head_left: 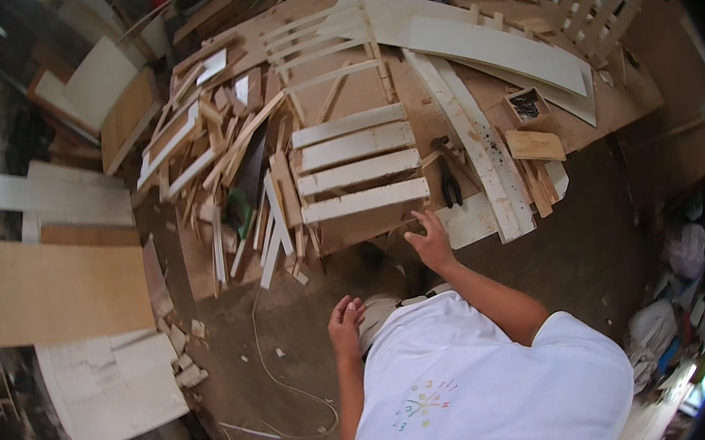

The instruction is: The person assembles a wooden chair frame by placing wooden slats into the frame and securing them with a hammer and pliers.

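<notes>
My right hand point(433, 241) is at the near edge of the worktable, fingers spread and nothing in them. Just beyond it lies a wooden slatted frame, its nearest white slat point(365, 201) close to my fingertips. Several such white slats run across it in parallel. My left hand point(346, 322) hangs low beside my body, fingers loosely bent and apart, holding nothing visible. Right of the slats lie dark-handled pliers point(451, 188) and what looks like a hammer point(440, 144). A small wooden box point(531, 117) of nails sits farther right.
Loose wood strips point(215, 140) are heaped on the table's left side. A long white board point(499, 52) and a pale plank point(474, 135) lie on the right. Plywood sheets point(71, 290) are stacked at the left. A thin cable point(263, 354) trails over the floor.
</notes>
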### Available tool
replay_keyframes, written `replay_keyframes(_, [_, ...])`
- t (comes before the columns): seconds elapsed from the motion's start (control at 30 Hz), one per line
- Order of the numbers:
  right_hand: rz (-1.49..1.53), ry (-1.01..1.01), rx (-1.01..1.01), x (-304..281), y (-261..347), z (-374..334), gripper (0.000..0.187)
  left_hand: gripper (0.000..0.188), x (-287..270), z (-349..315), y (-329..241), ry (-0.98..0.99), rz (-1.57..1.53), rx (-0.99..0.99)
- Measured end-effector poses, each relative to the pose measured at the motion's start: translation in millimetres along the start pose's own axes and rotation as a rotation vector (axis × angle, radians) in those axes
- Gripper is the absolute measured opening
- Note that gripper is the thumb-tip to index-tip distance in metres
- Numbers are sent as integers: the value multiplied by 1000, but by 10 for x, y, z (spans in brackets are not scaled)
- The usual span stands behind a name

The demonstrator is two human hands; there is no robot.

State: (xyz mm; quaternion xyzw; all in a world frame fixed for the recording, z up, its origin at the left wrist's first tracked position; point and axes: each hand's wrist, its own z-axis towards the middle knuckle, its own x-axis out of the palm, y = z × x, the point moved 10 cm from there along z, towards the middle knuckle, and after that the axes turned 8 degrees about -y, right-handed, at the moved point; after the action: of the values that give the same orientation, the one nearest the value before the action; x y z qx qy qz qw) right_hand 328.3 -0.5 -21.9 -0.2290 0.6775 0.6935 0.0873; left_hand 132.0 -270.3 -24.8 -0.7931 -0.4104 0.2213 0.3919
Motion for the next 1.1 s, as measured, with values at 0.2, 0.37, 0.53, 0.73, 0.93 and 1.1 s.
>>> replay_keyframes(0.2, [66,375,158,491,-216,-526,44,42,-399,-153,138,-84,-16,12])
replay_keyframes(0.37, [29,489,158,770,-139,-687,46,42,-608,-139,-46,-143,-36,52])
replay_keyframes(0.53, [40,553,191,1033,-42,-788,46,43,-969,301,34,-196,68,186])
replay_keyframes(0.73, [-16,500,176,1290,111,-543,48,35,-1149,1125,-997,-432,552,670])
replay_keyframes(0.93, [49,357,312,1753,388,-270,47,43,-1288,2333,-1260,-403,768,740])
replay_keyframes(1.1, [77,513,357,2565,668,-452,50,32,-1350,2731,-1219,-216,770,795])
